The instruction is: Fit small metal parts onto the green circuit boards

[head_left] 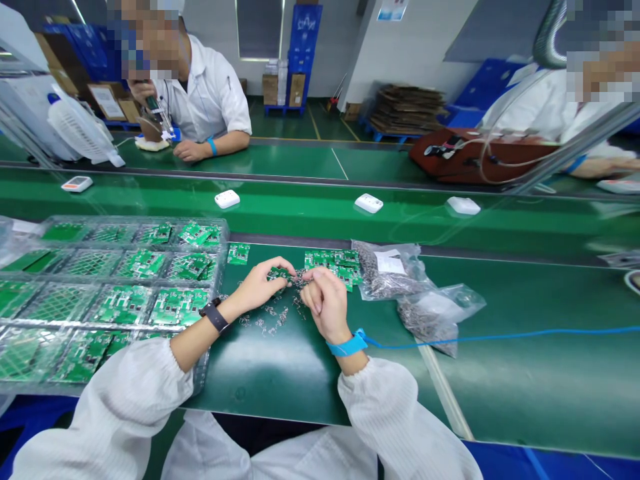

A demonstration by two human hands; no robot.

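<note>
My left hand [260, 285] grips a small green circuit board [277, 273] at the middle of the green mat, a dark watch on its wrist. My right hand [325, 300] is closed in a pinch right beside that board, holding something tiny that I cannot make out. A blue wrist strap with a blue cord circles my right wrist [347, 345]. Small metal parts [267, 319] lie scattered on the mat below my hands. A pile of green circuit boards [336, 265] sits just behind my right hand.
A clear plastic tray [113, 293] with several green boards fills the left. Two clear bags of small metal parts [395, 270] lie to the right. Small white devices [227, 199] ride the green conveyor behind. Two other people in white coats work across it.
</note>
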